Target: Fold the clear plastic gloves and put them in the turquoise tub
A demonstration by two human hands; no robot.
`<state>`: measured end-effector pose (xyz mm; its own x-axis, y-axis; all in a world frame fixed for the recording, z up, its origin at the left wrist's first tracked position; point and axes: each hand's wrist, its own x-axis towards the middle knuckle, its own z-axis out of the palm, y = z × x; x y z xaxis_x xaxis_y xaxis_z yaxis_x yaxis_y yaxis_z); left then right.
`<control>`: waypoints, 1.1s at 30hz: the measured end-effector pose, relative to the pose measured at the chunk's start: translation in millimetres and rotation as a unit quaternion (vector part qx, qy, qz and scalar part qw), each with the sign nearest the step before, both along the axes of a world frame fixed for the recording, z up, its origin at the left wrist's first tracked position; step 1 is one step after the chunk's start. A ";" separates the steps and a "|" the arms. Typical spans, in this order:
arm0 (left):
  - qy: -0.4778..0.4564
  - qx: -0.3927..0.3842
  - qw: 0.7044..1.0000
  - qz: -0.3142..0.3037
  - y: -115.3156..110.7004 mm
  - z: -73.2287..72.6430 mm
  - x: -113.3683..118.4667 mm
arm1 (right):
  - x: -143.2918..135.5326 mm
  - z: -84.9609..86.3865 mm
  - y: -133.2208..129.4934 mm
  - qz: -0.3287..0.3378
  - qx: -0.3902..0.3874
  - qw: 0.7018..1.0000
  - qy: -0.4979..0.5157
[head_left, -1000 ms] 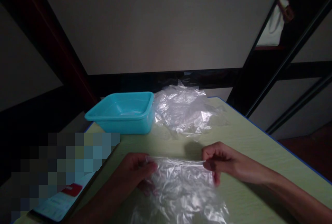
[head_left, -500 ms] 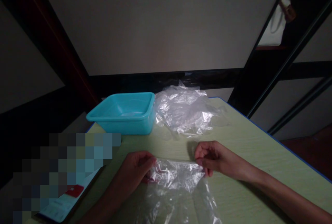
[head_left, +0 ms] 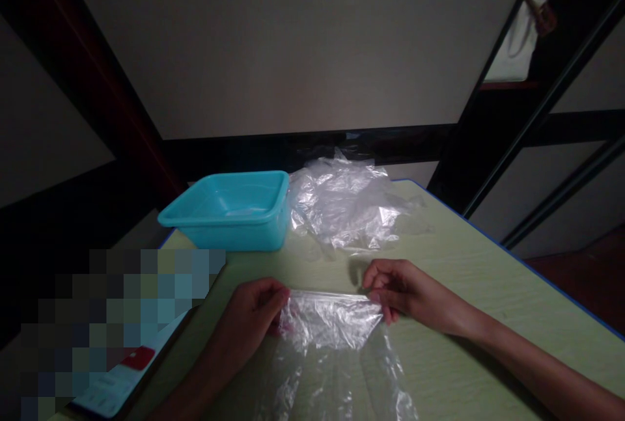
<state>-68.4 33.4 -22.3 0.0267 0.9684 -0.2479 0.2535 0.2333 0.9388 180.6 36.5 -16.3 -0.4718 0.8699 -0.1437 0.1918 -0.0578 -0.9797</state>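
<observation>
clear plastic bag [head_left: 332,323] pinched taut between left hand [head_left: 256,313] and right hand [head_left: 398,291].

Thin clear plastic on a matt green table

The bag [head_left: 332,323] is crinkled, glossy clear film; the heap [head_left: 342,206] at 12 o'clock looks the same. The tub [head_left: 229,209] at 11 is smooth turquoise plastic. The table [head_left: 463,265] is matt, faintly grained.
</observation>
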 end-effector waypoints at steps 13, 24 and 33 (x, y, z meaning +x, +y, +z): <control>-0.026 -0.015 1.000 -0.009 4.6 11.7 3.2 | 3.3 7.0 2.2 -0.045 0.006 0.998 -0.040; 0.007 0.098 0.995 -0.001 8.0 8.8 5.5 | 5.3 7.1 -6.5 0.033 -0.032 0.998 -0.030; 0.023 0.140 0.990 -0.019 14.5 7.4 9.2 | -10.9 11.2 -28.0 0.192 -0.133 0.972 0.026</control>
